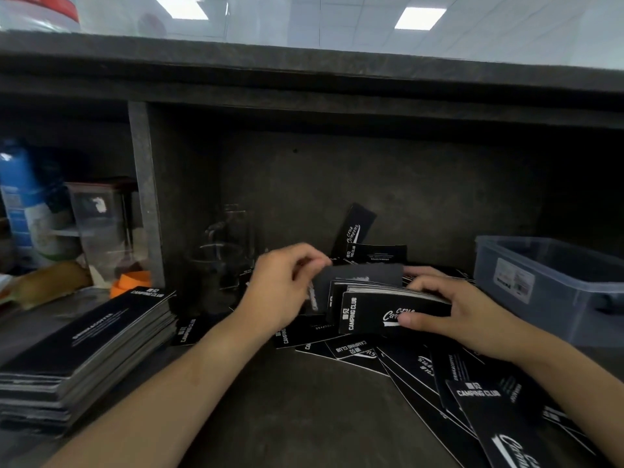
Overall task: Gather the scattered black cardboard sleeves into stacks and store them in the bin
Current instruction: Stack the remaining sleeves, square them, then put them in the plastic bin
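The right hand grips a bundle of black sleeves held up on edge just above the counter. Its thumb presses on the printed front face and its fingers are curled round the back. The left hand is just beside the bundle's left end, its fingers curled. Thumb and forefinger meet at the edge of a single sleeve that stands against the back of the bundle with its plain side showing; the hand is blurred, but it looks like a pinch. Under and in front of both hands, loose sleeves lie overlapping at all angles, spreading across the counter toward the lower right corner. One more sleeve leans upright against the dark back wall behind the bundle. A squared-up stack of the same sleeves sits on the counter at the left, well apart from the hands. The bin, translucent grey-blue plastic with a label on its side, stands at the right just past the right hand; what is inside it cannot be made out. Clear glass jars stand in the shadow behind the left hand. Beyond an upright divider on the left are a clear container, a blue bottle and something orange.
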`<action>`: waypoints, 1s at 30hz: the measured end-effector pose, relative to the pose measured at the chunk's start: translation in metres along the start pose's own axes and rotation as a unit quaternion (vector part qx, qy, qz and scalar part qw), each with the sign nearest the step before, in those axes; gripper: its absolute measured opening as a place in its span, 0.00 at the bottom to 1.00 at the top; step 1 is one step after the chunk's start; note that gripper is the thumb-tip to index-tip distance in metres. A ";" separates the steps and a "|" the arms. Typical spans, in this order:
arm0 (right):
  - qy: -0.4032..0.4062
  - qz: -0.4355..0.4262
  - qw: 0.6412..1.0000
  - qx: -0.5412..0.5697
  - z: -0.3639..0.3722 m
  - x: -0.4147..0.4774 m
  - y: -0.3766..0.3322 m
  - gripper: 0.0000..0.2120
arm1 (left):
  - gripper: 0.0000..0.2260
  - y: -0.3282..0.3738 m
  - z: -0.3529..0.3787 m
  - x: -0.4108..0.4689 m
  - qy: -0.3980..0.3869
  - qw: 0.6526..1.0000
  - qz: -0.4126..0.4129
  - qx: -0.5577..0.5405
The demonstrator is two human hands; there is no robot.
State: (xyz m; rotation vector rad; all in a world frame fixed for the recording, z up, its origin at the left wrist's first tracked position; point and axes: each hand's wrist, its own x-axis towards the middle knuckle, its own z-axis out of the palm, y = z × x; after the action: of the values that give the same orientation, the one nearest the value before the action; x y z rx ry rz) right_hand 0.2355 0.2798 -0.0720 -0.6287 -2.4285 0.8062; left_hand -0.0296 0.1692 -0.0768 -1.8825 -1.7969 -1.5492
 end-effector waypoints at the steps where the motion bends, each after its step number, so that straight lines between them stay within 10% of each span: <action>1: 0.002 0.012 1.000 0.000 0.000 0.001 0.002 0.12 | 0.09 0.002 0.006 -0.003 -0.060 0.997 -0.028 -0.041; 4: 0.016 0.052 0.998 0.022 -0.001 0.000 0.003 0.27 | 0.12 0.008 0.011 -0.006 -0.166 0.971 -0.095 -0.141; 7: 0.001 0.035 0.999 0.019 -0.002 -0.003 -0.004 0.35 | 0.13 0.005 0.000 0.001 -0.101 0.964 -0.137 -0.206; 10: -0.012 -0.008 1.000 -0.023 -0.003 -0.004 -0.010 0.29 | 0.09 -0.018 -0.011 0.007 -0.054 0.995 -0.081 0.036; 15: -0.039 -0.028 0.994 -0.096 -0.001 -0.004 -0.013 0.28 | 0.32 -0.037 0.005 0.000 -0.240 0.929 -0.120 0.255; 30: -0.054 0.021 0.998 -0.029 -0.006 -0.003 -0.014 0.25 | 0.17 -0.039 0.022 0.013 -0.112 0.962 -0.185 0.164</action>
State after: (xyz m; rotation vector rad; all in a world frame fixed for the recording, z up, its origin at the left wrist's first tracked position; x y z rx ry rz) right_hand 0.2377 0.2700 -0.0597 -0.6767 -2.5526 0.8094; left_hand -0.0506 0.2039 -0.0988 -1.6873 -2.4427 -1.0557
